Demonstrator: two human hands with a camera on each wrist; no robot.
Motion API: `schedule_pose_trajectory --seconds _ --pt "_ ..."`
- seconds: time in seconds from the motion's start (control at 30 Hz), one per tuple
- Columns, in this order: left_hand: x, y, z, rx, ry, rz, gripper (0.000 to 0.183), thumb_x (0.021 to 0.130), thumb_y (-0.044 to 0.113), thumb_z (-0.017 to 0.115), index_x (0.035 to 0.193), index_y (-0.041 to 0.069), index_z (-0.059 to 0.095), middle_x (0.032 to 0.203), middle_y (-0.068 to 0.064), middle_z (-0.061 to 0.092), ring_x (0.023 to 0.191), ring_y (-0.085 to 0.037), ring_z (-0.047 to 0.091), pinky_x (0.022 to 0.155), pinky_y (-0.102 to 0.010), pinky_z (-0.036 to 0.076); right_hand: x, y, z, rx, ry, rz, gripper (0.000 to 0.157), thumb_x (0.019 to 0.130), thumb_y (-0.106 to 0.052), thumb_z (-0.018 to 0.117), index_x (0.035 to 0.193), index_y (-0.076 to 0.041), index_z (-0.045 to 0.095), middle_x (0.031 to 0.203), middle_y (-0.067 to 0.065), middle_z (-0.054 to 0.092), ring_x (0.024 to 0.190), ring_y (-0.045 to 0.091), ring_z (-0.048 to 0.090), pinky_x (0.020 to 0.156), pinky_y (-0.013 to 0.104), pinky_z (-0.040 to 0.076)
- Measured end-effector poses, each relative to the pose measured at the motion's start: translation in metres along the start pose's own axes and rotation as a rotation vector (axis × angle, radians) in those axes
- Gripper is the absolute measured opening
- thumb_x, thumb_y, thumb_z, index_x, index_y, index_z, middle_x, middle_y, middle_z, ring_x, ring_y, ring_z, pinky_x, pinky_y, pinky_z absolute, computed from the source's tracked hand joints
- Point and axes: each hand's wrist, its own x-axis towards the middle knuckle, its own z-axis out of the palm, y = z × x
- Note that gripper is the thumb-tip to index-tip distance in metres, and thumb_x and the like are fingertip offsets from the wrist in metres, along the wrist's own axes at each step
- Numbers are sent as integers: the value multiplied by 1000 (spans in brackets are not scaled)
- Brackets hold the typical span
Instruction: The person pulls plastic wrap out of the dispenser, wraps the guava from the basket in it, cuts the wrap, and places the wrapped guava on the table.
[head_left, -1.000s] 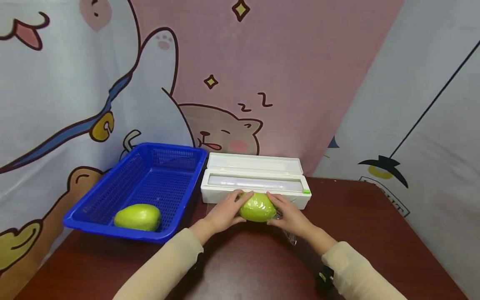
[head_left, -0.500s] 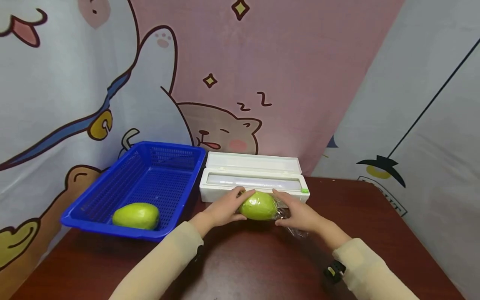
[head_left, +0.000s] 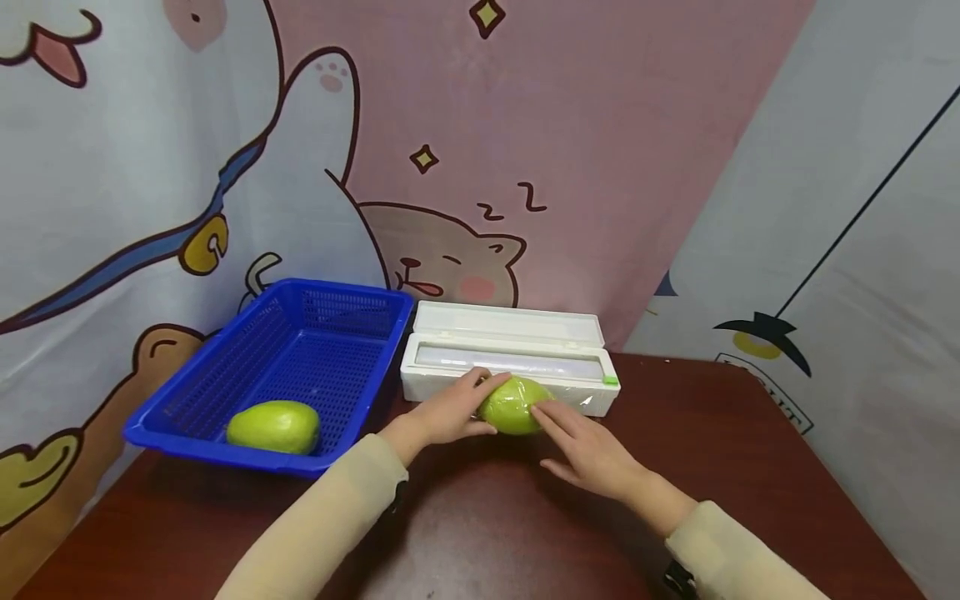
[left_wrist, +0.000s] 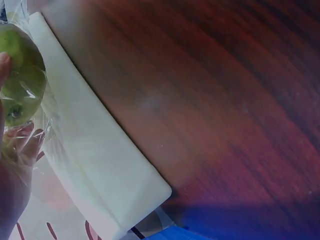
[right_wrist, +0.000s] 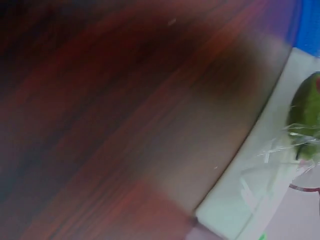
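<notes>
A green mango [head_left: 512, 405] in clear plastic wrap hangs just in front of the white cling film dispenser [head_left: 429, 385]. My left hand [head_left: 448, 410] grips its left side, thumb below and fingers above. On the right, the fingertips of my right hand [head_left: 596, 454] touch the wrapped fruit, fingers fairly straight and thumb apart. The left wrist view shows wrinkled wrap around the mango [left_wrist: 22, 75] and over part of the left hand [left_wrist: 14, 187]. Loose wrap [right_wrist: 272, 150] trails off the fruit in the right wrist view, where the right hand is out of sight.
A blue plastic basket [head_left: 172, 452] stands on the left, with a second green mango [head_left: 273, 427] at its near end. The dispenser's lid [head_left: 510, 323] is raised, showing the film roll [head_left: 517, 363]. A printed cloth [head_left: 600, 125] hangs behind the brown table [head_left: 480, 533].
My right hand drew rightward with loose wrap, then came back to the mango's right side with straighter fingers. The loose tail no longer shows in the head view. My left hand keeps its grip.
</notes>
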Motion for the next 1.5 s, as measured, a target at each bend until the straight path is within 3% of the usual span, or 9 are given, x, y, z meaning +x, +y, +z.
schedule_pose_trajectory --seconds 0.37,0.67,0.93,1.17,1.3,1.5 --pt "-1 0 -5 -130 -33 -66 76 85 33 68 146 12 28 127 -13 42 115 -24 52 99 -37 45 6 19 12 101 45 60 88 61 -11 86 135 6 42 129 19 50 113 30 55 86 40 52" --pt "0 4 -5 -124 -36 -74 77 84 35 68 146 11 28 128 -13 43 115 -24 52 99 -39 44 10 19 13 177 97 184 79 58 -11 88 127 3 52 121 18 57 107 32 58 86 43 52" --pt "0 1 -6 -126 -48 -112 77 84 37 67 146 16 27 130 -10 42 118 -22 50 101 -38 43 12 23 14 144 2 145 89 60 -14 87 134 4 42 127 21 52 112 34 56 91 45 49" --pt "0 1 -7 24 -21 -96 89 78 47 70 148 15 25 143 -13 32 130 -28 37 108 -44 35 15 25 16 135 28 158 80 64 -12 85 132 1 46 124 19 56 109 32 58 90 43 50" --pt "-1 1 -7 157 58 -53 99 71 52 74 148 11 27 149 -16 26 135 -30 29 111 -48 27 15 25 16 138 29 155 79 64 -10 85 132 2 46 125 19 55 110 32 58 91 43 49" --pt "-5 3 -9 298 207 66 97 68 49 77 145 11 32 145 -13 33 127 -26 38 105 -43 33 15 26 17 137 60 125 79 61 -8 86 130 3 48 123 20 56 109 33 58 90 43 49"
